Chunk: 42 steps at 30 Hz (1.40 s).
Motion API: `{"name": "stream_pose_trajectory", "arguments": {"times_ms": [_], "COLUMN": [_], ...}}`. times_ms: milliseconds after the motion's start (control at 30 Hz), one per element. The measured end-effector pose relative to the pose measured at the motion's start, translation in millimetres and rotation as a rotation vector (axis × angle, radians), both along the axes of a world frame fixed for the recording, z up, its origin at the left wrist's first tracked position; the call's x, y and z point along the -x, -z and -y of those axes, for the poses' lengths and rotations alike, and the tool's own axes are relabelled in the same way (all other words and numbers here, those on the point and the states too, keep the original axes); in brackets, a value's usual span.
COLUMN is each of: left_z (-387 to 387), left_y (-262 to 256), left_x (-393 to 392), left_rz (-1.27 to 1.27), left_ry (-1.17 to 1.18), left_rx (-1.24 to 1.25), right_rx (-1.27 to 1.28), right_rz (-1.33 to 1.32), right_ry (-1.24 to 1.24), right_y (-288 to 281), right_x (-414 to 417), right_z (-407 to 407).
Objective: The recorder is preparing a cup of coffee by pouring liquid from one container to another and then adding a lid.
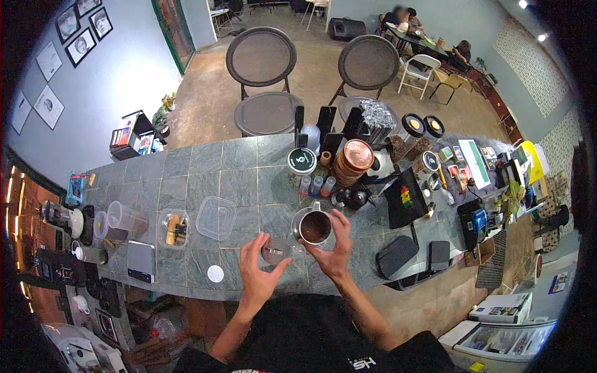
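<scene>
My right hand (335, 249) curls around a pale-rimmed cup (315, 227) of dark brown liquid, thumb on the near side and fingers on the far right. Under the cup's left side shows part of a clear round saucer or dish (295, 226). My left hand (258, 269) holds a small see-through vessel (274, 252) between thumb and fingers, just left of the cup. That vessel is blurred, and its contents cannot be made out. Both hands are over the grey-green tiled counter (242, 268).
A clear square container (217, 218), a tub with wooden-handled items (174, 229), a white disc (215, 273) and a flat scale-like device (141, 261) lie left. Ahead stand small tubes (317, 185) and stacked brown cups (353, 161). Black cases (397, 256) lie right; people sit far off.
</scene>
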<state>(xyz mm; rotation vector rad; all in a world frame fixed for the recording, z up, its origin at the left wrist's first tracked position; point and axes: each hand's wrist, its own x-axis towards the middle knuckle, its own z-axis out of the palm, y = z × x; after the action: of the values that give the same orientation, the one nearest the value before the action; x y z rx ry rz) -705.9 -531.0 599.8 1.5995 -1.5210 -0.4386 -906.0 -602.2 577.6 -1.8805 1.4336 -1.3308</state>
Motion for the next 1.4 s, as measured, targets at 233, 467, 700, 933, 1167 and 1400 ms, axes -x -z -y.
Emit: {"name": "stream_pose_trajectory", "arguments": {"times_ms": [233, 467, 700, 933, 1167, 1400], "left_z": [2, 1, 1, 2, 1, 1], "left_y": [6, 5, 5, 6, 6, 6], "left_x": [-2, -1, -1, -2, -3, -7], "left_rz": [0.0, -0.014, -0.023, -0.017, -0.024, -0.028], "left_ry": [-0.006, -0.015, -0.004, 0.013, 0.008, -0.018], "left_rx": [0.02, -0.002, -0.005, 0.014, 0.03, 0.02], "right_rx": [0.004, -0.073, -0.079, -0.015, -0.069, -0.076], "right_rz": [-0.058, -0.18, -0.155, -0.16, -0.02, 0.037], "right_ry": [-0.047, -0.121, -0.155, -0.153, -0.12, -0.092], "right_y": [-2, -5, 4, 0, -5, 3], "right_x": [10, 20, 30, 27, 16, 13], "right_z": [2, -8, -14, -12, -10, -14]}}
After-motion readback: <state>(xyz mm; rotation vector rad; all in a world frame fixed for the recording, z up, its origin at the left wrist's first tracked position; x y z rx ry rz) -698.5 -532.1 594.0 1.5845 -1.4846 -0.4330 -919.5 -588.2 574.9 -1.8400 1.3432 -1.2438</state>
